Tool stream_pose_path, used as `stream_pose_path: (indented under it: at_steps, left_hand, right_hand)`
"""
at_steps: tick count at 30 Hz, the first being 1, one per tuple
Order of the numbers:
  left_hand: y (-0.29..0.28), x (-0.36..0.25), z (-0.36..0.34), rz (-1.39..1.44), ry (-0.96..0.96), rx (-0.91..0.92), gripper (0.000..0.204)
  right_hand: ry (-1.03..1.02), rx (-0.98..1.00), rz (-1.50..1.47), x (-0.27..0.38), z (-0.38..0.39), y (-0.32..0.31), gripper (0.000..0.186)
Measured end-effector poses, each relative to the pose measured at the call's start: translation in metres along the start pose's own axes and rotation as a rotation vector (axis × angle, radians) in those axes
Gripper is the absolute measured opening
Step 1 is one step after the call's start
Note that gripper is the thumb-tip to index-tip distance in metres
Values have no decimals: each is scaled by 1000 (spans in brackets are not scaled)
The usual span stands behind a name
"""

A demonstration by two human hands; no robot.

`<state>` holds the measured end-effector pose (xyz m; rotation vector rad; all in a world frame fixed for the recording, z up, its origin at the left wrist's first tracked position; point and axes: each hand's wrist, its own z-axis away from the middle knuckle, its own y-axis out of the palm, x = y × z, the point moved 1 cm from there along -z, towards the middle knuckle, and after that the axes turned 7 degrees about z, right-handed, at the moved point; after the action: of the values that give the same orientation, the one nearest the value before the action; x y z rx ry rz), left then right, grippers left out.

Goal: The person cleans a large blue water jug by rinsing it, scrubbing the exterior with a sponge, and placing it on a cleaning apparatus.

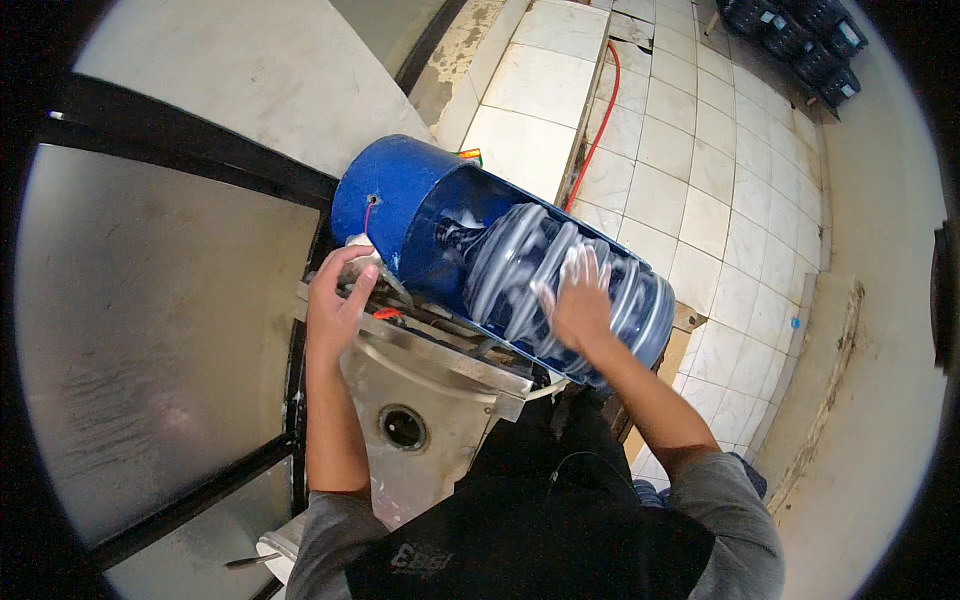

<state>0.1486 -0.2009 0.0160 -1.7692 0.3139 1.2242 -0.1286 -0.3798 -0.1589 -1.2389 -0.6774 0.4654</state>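
A large clear blue water jug (505,270) lies on its side in a blue drum (395,205) cut open along its length. Its neck points to the drum's far left end, and white foam streaks its ribbed wall. On the jug's upper side rests my right hand (580,305), fingers spread and coated with foam. My left hand (337,300) is raised beside the drum, its thumb and curved fingers apart. Close to those fingertips is a small white piece (364,246), below a pink cord on the drum's wall; whether I touch it is unclear.
Under my left arm is a metal sink (385,375) with a round drain (403,428). An orange-red item (387,314) sits on its far ledge. A red hose (603,130) runs over the white tiled floor (690,170). Several dark jugs (790,40) stand far right.
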Motion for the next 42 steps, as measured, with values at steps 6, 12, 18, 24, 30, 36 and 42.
stream_pose_path:
  at_steps: [6,12,18,24,30,36,42]
  left_hand:
    - [-16,-5,15,-52,-12,-45,27]
    - [-14,4,17,-19,41,-62,25]
    - [-25,23,13,2,-62,-81,25]
    - [-39,71,-10,-402,8,-81,24]
    - [-59,113,-22,-634,-162,131,26]
    - [-53,115,-44,-555,-136,151,24]
    - [-53,115,-34,-579,-187,146,20]
  right_hand:
    - [204,133,-120,-16,-60,-6,96]
    - [189,106,-230,50,-107,0,91]
    - [247,-24,-131,60,-110,-8,80]
    - [-141,-98,-36,68,-100,3,63]
    - [-99,-103,-175,67,-65,-8,68]
    - [-72,-27,-42,66,-86,2,65]
    - [-149,-152,-129,55,-82,8,59]
